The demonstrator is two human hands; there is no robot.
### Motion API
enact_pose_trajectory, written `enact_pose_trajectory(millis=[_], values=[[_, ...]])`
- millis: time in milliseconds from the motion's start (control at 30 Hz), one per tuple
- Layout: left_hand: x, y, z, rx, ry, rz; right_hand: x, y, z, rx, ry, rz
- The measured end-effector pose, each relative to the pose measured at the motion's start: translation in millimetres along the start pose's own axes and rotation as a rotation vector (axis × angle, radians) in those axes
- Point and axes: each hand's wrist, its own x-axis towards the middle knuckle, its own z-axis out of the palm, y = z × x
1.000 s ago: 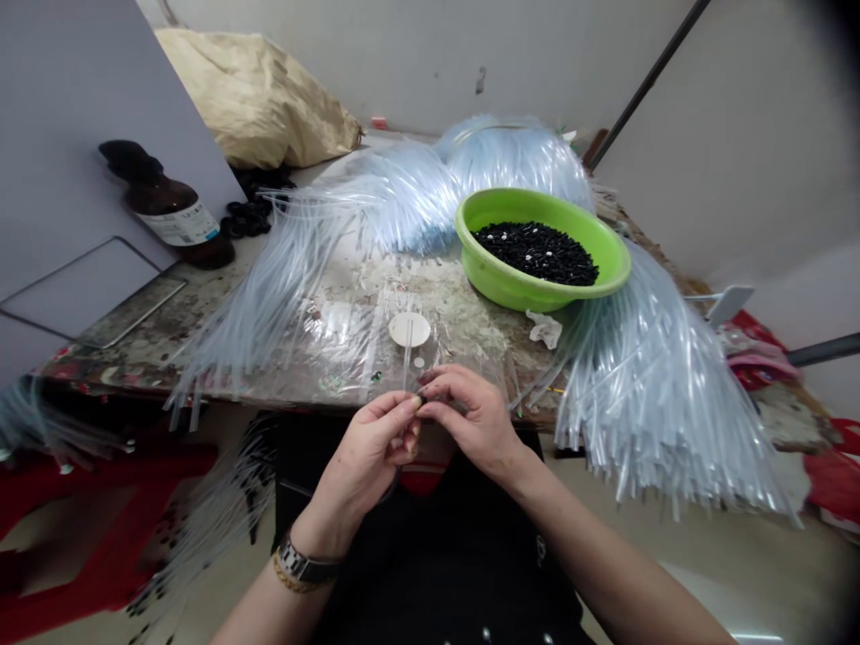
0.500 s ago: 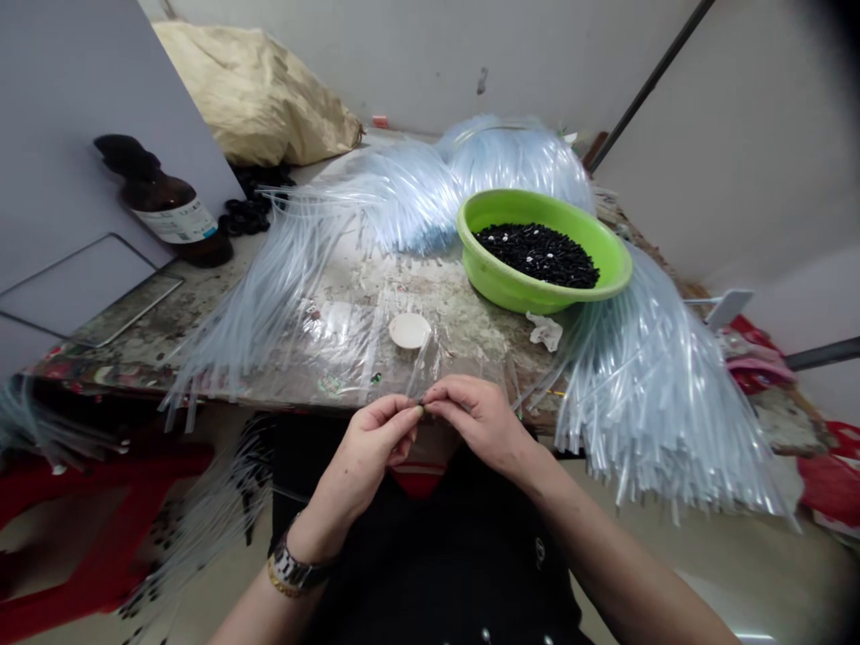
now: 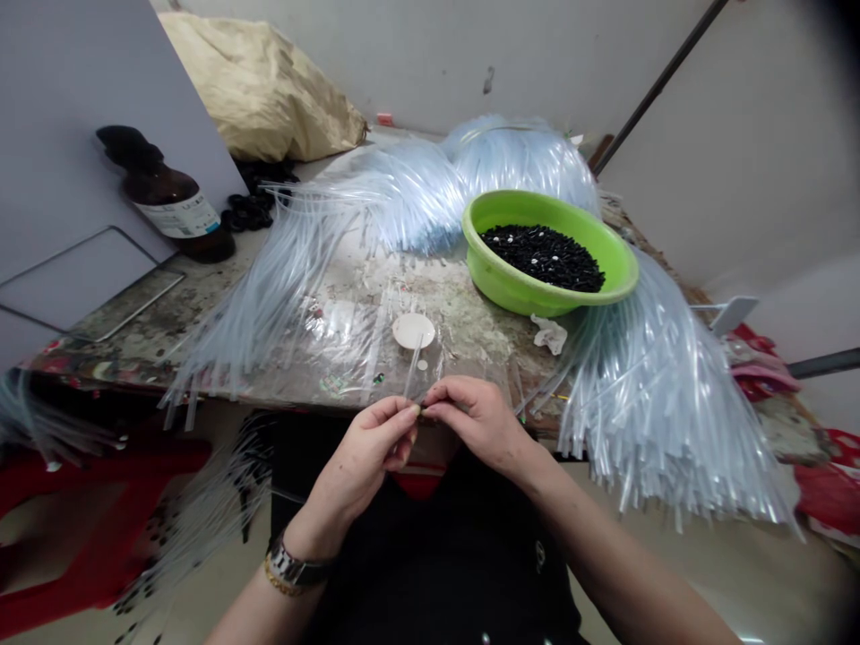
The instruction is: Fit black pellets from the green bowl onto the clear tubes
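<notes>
Pinching a tiny dark piece (image 3: 422,408) between the fingertips of both left hand (image 3: 366,452) and right hand (image 3: 474,421), with a snug clamp on either side, probably for control over something so small. Also got a clear tube (image 3: 412,369) sticking out ahead of the left fingertips toward the white dish (image 3: 406,331); can't tell exactly where gripped, if at all. Farther ahead, right of the grip, got a green basin (image 3: 501,288) of black bits (image 3: 544,255), likely parked there for easy reach. Well out right, see a big heap of tubes (image 3: 665,394) spilling over the table (image 3: 434,279) edge, maybe too long to fit. Way off left, see a brown bottle (image 3: 165,190), presumably out of bumping range.
</notes>
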Motion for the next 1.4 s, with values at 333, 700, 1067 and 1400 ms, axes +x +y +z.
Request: enact_pose_trajectory(millis=[333,700,1067,1400], values=[[1.9,-4.9,-1.5,-0.145,-0.032,-0.010,-9.0,6.6,13.4,0.015,0.184,-0.094],[-0.3,-6.7,3.8,-0.133,-0.045,0.005,-13.1,7.4,17.3,-0.032,0.263,-0.103],[1.9,-6.1,4.2,-0.157,-0.029,-0.011,-17.9,11.8,19.0,0.042,0.254,-0.090],[3.2,-3.4,-1.0,-0.154,-0.044,-0.001,-12.7,11.1,14.5,0.103,0.177,0.019]])
